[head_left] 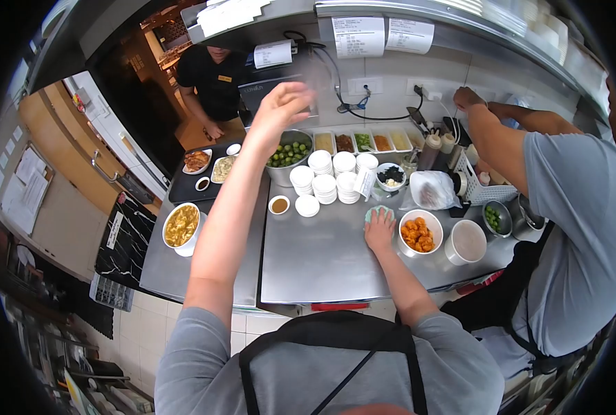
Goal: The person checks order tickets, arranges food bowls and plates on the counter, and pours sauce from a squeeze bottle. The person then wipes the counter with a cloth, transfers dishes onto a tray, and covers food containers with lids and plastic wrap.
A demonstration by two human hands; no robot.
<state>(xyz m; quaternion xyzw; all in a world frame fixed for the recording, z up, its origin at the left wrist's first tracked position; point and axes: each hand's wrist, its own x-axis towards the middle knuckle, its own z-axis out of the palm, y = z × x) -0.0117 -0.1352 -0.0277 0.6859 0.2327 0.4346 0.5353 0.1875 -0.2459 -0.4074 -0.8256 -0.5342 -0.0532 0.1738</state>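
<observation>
My left hand is raised high, in front of a dark machine. Its fingers are loosely bent and slightly apart, with some blur at the tips, and I see nothing held in them. My right hand lies on the steel counter, fingers spread flat over a pale green cloth. Just right of that hand stands a white bowl of orange-coated pieces. Stacks of white lidded cups are beyond it, and a small cup of brown sauce sits to their left.
At left are a bowl of yellow food and a dark tray with dishes. A pot of green fruit and topping containers line the back. A co-worker reaches across at right; another person stands beyond the counter.
</observation>
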